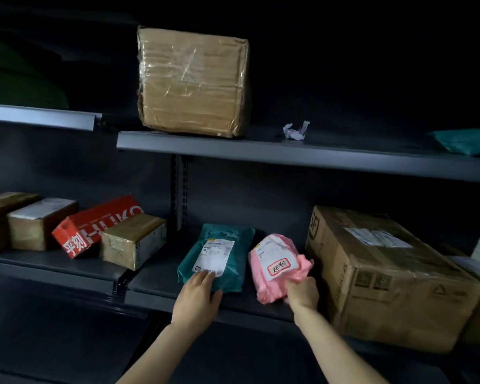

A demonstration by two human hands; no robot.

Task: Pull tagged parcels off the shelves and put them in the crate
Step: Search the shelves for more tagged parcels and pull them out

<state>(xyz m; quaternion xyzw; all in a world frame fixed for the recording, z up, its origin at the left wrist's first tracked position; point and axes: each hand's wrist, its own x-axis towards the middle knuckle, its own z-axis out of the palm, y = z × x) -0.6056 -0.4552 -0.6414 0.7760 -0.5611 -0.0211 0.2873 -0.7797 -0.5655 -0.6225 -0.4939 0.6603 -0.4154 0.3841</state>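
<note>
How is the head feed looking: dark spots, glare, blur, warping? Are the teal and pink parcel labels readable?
Head view: dim overall, near black behind the upper shelf; glare on the taped cardboard box; shelves slant toward the frame edges, wide-lens distortion; teal parcel label print too soft to read; pink parcel red-bordered tag shows.

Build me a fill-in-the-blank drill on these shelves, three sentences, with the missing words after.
1. The left hand rests on the teal parcel, which lies to the ___ of the pink parcel.
2. The right hand grips the pink parcel on the shelf ___ the taped box.
3. The crumpled paper lies to the ___ of the taped box.
Missing words: left; below; right.
</note>
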